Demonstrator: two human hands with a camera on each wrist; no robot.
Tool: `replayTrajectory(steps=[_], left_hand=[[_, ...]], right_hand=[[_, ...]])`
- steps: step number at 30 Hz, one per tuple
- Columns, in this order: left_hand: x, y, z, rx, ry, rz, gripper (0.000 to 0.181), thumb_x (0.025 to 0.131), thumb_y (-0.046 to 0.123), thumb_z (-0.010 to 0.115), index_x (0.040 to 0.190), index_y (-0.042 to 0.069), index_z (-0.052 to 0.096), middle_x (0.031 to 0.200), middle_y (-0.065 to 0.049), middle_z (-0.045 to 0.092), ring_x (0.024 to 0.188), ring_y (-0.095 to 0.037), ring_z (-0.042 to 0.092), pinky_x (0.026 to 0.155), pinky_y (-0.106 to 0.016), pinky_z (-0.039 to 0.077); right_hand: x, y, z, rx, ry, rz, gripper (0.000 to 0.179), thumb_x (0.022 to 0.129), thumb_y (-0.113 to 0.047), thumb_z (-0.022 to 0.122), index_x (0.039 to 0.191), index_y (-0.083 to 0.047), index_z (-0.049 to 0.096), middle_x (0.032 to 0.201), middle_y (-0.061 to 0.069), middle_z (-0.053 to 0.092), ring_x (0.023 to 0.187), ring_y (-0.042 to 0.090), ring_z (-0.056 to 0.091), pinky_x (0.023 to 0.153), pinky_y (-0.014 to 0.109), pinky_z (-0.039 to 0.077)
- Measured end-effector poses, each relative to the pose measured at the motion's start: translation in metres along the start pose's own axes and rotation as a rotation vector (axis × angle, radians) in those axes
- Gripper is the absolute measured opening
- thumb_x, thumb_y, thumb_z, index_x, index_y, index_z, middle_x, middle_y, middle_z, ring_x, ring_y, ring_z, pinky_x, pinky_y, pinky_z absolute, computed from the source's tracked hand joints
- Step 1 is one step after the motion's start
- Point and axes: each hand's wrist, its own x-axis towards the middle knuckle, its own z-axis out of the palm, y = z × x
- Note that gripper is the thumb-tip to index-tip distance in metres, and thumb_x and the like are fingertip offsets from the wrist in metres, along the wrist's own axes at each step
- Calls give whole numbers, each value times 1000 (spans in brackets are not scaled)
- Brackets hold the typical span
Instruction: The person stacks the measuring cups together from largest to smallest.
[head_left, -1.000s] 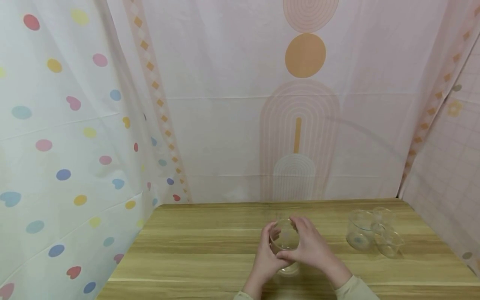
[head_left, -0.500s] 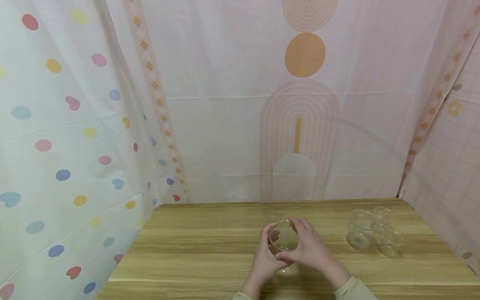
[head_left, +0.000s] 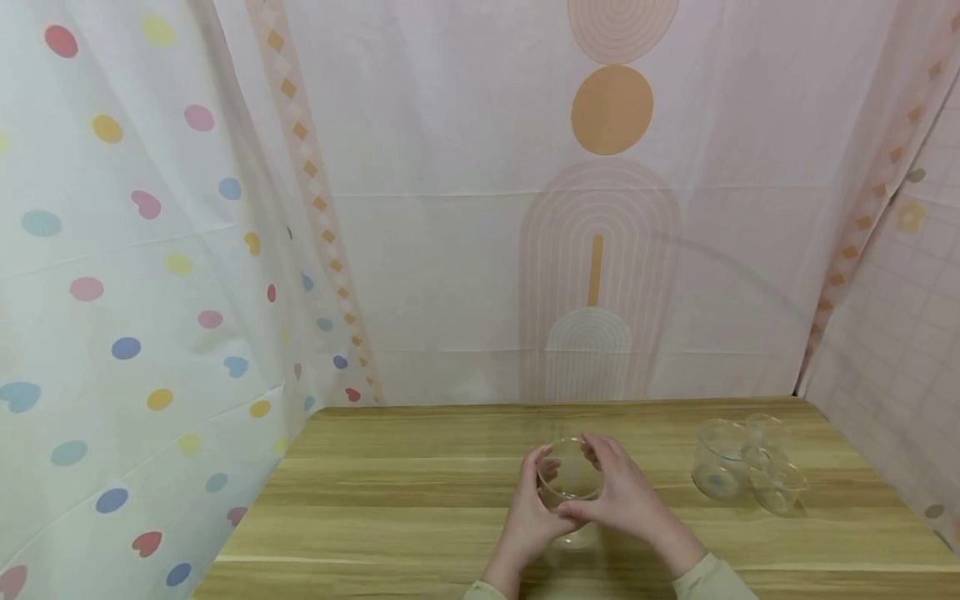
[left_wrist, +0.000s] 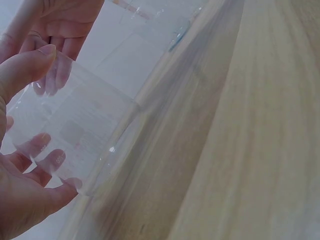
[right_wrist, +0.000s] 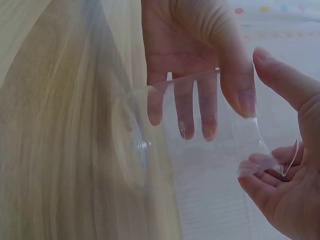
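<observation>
A clear glass beaker [head_left: 572, 481] with a small printed 500 mark stands upright near the middle front of the table, held in both hands. My left hand [head_left: 528, 518] wraps its left side, thumb near the rim. From the right, my right hand [head_left: 632, 502] grips it close to the rim, its thumb crossing the near side. In the left wrist view, fingers show through the wall of the beaker [left_wrist: 85, 122], and its base is right at the wood. The right wrist view shows the beaker [right_wrist: 205, 155] with a pouring lip beside the right hand [right_wrist: 285, 190].
On the wooden table [head_left: 390, 500], to the right, a wide clear glass vessel [head_left: 717, 471] stands close to two smaller ones, a front glass vessel [head_left: 780, 490] and a back glass vessel [head_left: 767, 429]. Patterned curtains [head_left: 450, 275] hang behind and at both sides.
</observation>
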Motion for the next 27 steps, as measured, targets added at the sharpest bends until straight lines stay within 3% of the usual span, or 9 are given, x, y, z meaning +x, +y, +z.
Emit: replayTrajectory(steps=[9, 13, 22, 27], left_hand=[[1, 0, 0, 30, -5, -17, 93, 69, 18, 90, 145, 18, 36, 137, -20, 51, 128, -36, 48, 105, -52, 36], [1, 0, 0, 64, -6, -8, 95, 69, 20, 90, 146, 14, 34, 136, -21, 52, 127, -37, 49, 103, -55, 37], [3, -1, 0, 76, -5, -26, 99, 69, 25, 92, 147, 15, 33, 136, -16, 53, 127, -33, 49, 102, -55, 38], [2, -2, 0, 64, -13, -21, 98, 68, 21, 92, 146, 17, 33, 137, -19, 52, 127, -36, 48, 103, -58, 37]], right_hand=[[-5, 5, -8, 114, -51, 40, 103, 67, -33, 91, 142, 12, 37, 130, 26, 53, 117, 40, 54, 97, 49, 46], [-9, 9, -12, 132, -42, 30, 100, 68, -27, 91, 142, 13, 36, 132, 28, 52, 119, 42, 53, 97, 49, 46], [-20, 20, -21, 71, 19, -24, 90, 70, -26, 90, 138, 10, 43, 127, 23, 57, 114, 38, 56, 92, 50, 49], [-24, 26, -26, 39, 44, -41, 83, 71, -21, 90, 136, 8, 47, 122, 21, 61, 109, 36, 60, 91, 49, 49]])
